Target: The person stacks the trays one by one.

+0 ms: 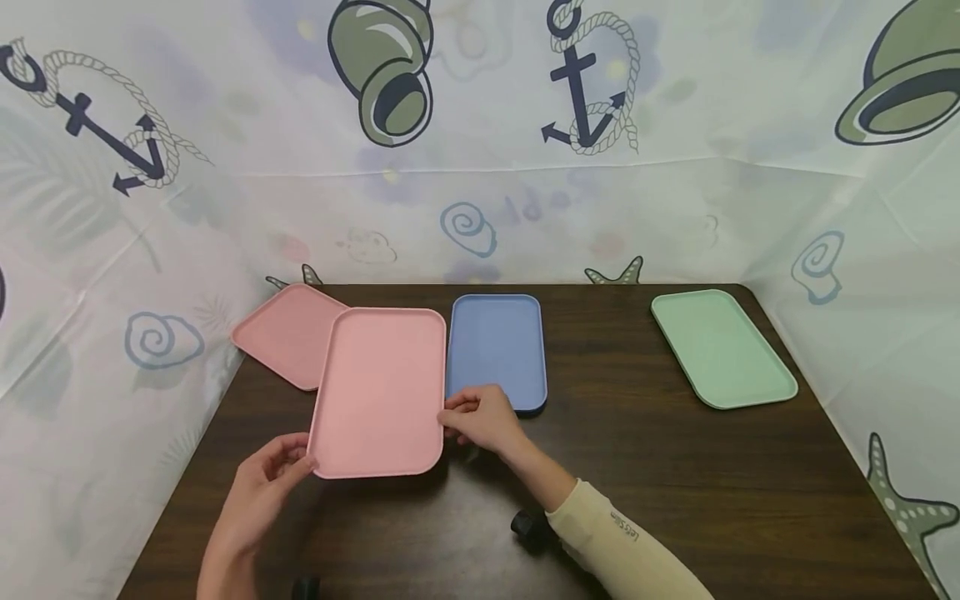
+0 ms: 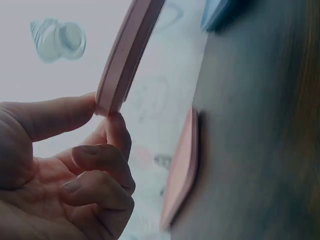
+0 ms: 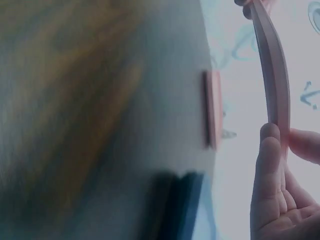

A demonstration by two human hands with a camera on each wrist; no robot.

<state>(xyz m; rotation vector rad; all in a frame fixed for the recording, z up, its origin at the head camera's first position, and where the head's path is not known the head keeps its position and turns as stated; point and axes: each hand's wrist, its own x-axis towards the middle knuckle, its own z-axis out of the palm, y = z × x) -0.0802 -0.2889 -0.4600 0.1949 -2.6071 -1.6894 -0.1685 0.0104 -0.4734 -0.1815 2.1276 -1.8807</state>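
Observation:
Both hands hold a pink rectangular tray with rounded corners and a low rim, raised above the table. My left hand pinches its near left corner; in the left wrist view, the thumb and index finger meet on the tray's edge while the other fingers curl loosely below. On the opposite side, my right hand pinches the right edge between thumb and fingers, as the right wrist view also shows. Behind the raised tray lies another pink tray, partly covered by it. A blue tray lies just right of it.
A pale green tray lies at an angle near the far right of the dark wooden table. Patterned cloth hangs behind the table and along both sides. Small black objects show by the right sleeve and at the bottom edge.

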